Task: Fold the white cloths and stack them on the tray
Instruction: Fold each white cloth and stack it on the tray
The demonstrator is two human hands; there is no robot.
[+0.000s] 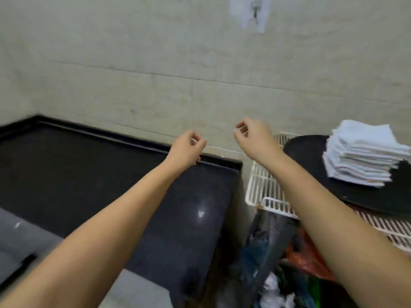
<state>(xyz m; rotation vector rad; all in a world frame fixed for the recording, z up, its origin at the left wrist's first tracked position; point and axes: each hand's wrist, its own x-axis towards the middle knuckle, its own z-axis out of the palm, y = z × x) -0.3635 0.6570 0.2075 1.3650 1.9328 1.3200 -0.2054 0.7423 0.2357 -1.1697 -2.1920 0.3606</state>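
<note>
Starting at your left: the dark, speckled stone worktop (89,174) shows bare black surface under your arm, and no cloth lies on the part in view. Your left hand (186,150) hangs above its far edge, fingers curled in, thumb meeting fingertip; whether that grip pinches anything I cannot tell, since no fabric shows there. Across the gap, your right hand (251,136) mirrors it, fingers curled in a pinch. A tiny pale speck sits at the fingertips, too small to name, so that grip is uncertain as well.

Further right, the stack of folded white cloths (362,156) stands tall on the round black tray (311,150), which rests on the white wire rack (262,187). Judging by that height, you are well along, perhaps nearly done.

What remains is hard to read. Some white crumpled material (273,292) shows in the clutter below the rack, blurred and cut off; it may be unfolded cloth or not. The tray's right side runs out of frame.
</note>
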